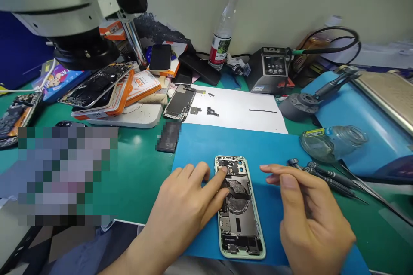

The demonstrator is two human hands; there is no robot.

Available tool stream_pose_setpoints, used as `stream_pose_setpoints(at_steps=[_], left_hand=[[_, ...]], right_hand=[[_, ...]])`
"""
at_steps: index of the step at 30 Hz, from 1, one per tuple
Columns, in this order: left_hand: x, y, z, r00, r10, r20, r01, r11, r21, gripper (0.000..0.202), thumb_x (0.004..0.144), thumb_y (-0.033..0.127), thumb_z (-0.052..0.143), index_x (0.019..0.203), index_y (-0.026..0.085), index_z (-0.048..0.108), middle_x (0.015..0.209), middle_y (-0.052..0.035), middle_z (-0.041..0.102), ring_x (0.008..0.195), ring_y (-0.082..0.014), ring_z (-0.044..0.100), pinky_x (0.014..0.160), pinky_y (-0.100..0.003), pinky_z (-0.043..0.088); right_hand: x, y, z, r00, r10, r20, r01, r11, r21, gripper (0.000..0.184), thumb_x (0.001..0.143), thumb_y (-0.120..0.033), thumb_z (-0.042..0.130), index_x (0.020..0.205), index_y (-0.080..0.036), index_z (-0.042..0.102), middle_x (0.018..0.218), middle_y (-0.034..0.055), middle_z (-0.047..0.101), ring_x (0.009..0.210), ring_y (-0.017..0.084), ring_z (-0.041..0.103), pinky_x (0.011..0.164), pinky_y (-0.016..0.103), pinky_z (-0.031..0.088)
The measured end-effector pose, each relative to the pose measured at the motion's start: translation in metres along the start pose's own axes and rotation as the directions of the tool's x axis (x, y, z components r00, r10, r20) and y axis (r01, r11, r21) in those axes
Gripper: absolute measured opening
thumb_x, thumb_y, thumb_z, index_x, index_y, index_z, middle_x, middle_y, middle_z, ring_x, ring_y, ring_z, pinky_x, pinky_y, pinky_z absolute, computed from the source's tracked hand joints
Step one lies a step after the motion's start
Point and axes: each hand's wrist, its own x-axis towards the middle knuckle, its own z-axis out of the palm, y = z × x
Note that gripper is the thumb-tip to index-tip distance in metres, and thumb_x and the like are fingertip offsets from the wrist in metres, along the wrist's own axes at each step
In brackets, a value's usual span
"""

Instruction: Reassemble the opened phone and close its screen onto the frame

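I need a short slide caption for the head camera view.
Left hand touches an opened phone on a blue mat; the right hand is held beside it.

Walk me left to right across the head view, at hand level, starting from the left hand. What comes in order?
Left hand, opened phone, right hand, long metal tool.

A pale-green-framed phone (244, 219) lies flat and open on a blue mat (196, 142), camera openings (241, 166) at its far end, dark boards (231, 165) and a round coil (238, 208) laid bare inside.
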Motion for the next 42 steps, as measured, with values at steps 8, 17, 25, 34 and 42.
stream_pose_setpoints(at_steps=[8, 17, 25, 34, 42], left_hand=[[0.003, 0.002, 0.001, 0.999, -0.027, -0.040, 0.024, 0.996, -0.089, 0.031, 0.117, 0.030, 0.047, 0.134, 0.024, 0.071, 0.099, -0.0031, 0.067, 0.075, -0.0205, 0.069, 0.062, -0.036, 0.054], [-0.001, 0.004, -0.002, 0.977, -0.028, -0.211, 0.001, 0.992, -0.127, 0.027, 0.117, 0.033, 0.050, 0.106, 0.024, 0.072, 0.093, 0.0004, 0.069, 0.076, -0.0118, 0.070, 0.067, -0.025, 0.053], [0.031, -0.024, -0.045, 0.963, -0.087, -0.255, 0.061, 0.993, -0.105, 0.036, 0.116, 0.035, 0.054, 0.084, 0.020, 0.061, 0.077, 0.0021, 0.062, 0.067, -0.0125, 0.060, 0.065, -0.027, 0.048], [0.140, -0.083, 0.002, 0.996, -0.055, 0.073, 0.058, 0.997, -0.046, 0.043, 0.105, 0.041, 0.073, 0.142, 0.019, 0.066, 0.144, -0.0125, 0.067, 0.126, -0.0293, 0.070, 0.106, -0.054, 0.062], [0.136, -0.075, 0.003, 0.998, -0.050, 0.025, 0.052, 0.995, -0.080, 0.041, 0.106, 0.040, 0.073, 0.139, 0.018, 0.067, 0.138, -0.0118, 0.070, 0.121, -0.0282, 0.072, 0.104, -0.053, 0.062]], right_hand=[[0.003, 0.003, -0.007, 0.999, 0.012, 0.043, -0.012, 1.000, -0.011, 0.019, 0.115, -0.038, 0.057, 0.109, -0.032, 0.074, 0.106, -0.0083, 0.078, 0.092, 0.008, 0.073, 0.089, 0.018, 0.053], [0.008, 0.010, -0.007, 0.999, 0.040, -0.001, -0.040, 0.999, -0.005, 0.029, 0.112, -0.052, 0.056, 0.107, -0.031, 0.076, 0.102, -0.0060, 0.081, 0.085, 0.011, 0.077, 0.072, 0.018, 0.057], [0.009, 0.012, -0.008, 0.984, 0.170, 0.049, -0.174, 0.980, 0.091, 0.045, 0.106, -0.064, 0.057, 0.115, -0.025, 0.078, 0.096, 0.0052, 0.082, 0.074, 0.020, 0.078, 0.055, 0.026, 0.058], [0.009, 0.013, -0.008, 0.985, 0.155, 0.072, -0.164, 0.975, 0.150, 0.042, 0.107, -0.062, 0.056, 0.117, -0.026, 0.077, 0.098, 0.0054, 0.082, 0.075, 0.020, 0.076, 0.055, 0.027, 0.054], [0.008, 0.009, -0.011, 0.975, 0.182, 0.127, -0.204, 0.961, 0.186, 0.042, 0.107, -0.060, 0.056, 0.118, -0.024, 0.076, 0.099, 0.0066, 0.081, 0.078, 0.020, 0.075, 0.064, 0.028, 0.059]])
